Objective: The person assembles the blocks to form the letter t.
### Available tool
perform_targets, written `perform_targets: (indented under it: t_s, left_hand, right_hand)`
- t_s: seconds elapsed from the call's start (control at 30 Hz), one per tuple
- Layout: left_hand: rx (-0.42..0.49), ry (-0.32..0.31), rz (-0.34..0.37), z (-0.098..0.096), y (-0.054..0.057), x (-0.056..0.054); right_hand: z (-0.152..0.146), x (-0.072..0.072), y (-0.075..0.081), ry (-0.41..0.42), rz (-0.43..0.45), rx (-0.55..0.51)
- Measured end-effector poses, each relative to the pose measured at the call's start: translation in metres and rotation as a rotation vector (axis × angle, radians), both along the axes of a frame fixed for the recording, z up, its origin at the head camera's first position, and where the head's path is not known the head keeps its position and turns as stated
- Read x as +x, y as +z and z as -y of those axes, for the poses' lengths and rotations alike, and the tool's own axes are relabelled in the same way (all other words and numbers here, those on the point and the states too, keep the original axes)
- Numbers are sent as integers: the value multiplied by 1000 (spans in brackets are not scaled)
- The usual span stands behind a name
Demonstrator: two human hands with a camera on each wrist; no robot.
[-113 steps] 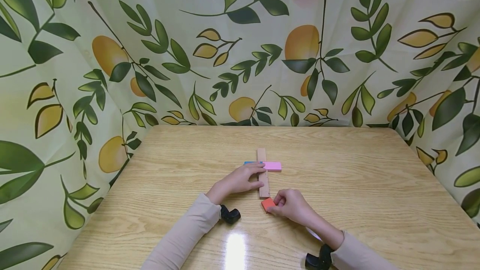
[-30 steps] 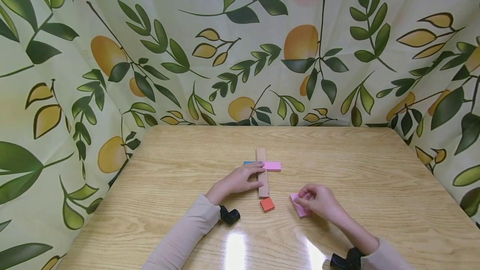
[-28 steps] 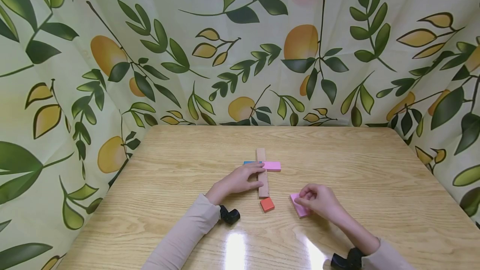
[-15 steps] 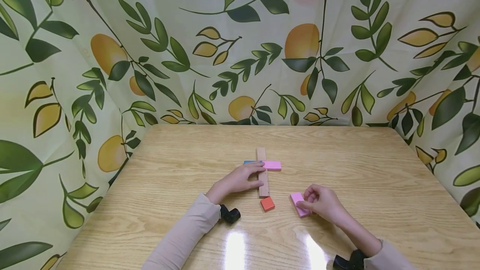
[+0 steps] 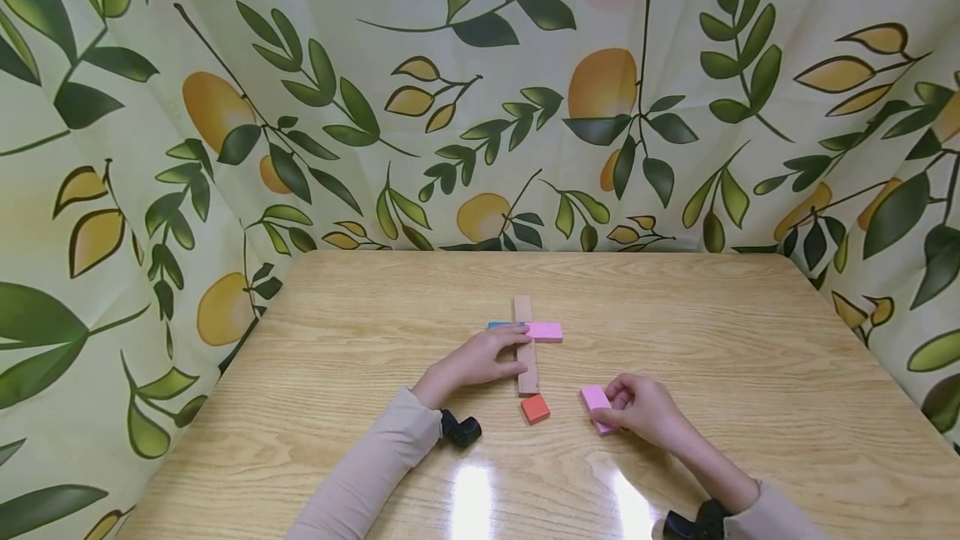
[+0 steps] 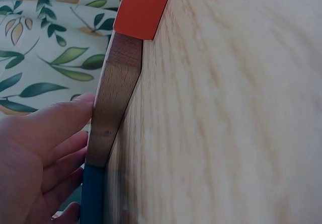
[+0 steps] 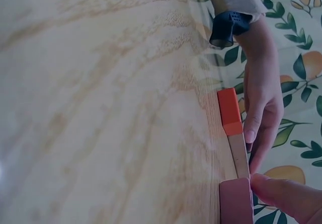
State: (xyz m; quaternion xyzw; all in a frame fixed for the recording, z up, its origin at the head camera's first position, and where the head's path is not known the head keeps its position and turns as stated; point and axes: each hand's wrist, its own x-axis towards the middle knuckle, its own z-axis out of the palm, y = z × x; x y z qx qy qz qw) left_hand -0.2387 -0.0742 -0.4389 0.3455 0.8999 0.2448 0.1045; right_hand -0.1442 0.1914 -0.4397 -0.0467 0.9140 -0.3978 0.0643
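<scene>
My left hand (image 5: pixel 472 359) rests on a cross of flat blocks, fingers loosely extended. The cross has a far plain wooden block (image 5: pixel 522 307), a near plain wooden block (image 5: pixel 528 380), a blue block (image 5: pixel 498 325) on the left and a pink block (image 5: pixel 547 332) on the right. In the left wrist view, the thumb touches the wooden block (image 6: pixel 113 100). A short red block (image 5: pixel 536 409) lies skewed at the cross's near end. To its right, my right hand (image 5: pixel 651 412) pinches a second pink block (image 5: pixel 595 398), which lies tilted on the table.
Both wrists wear a black camera mount; the left mount (image 5: pixel 461 430) stands just above the wooden table (image 5: pixel 360 307). Behind the table's far edge hangs a leaf-and-fruit patterned cloth (image 5: pixel 525 73). Light glares off the near tabletop.
The right hand has left the red block and moved right to the second pink block; its fingers have shifted from over that block to its right side. The left hand stays put.
</scene>
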Motion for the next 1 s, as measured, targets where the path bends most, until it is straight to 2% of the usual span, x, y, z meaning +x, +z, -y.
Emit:
perform_targets:
  t_s: [0.67,1.0]
  left_hand:
    - [24,-7,-11,1,0,0]
    - [23,-2,-13,1,-1,0]
  right_hand:
    - [0,-1,-1,6,-23,20]
    - [0,-3,-1,38,-29,11]
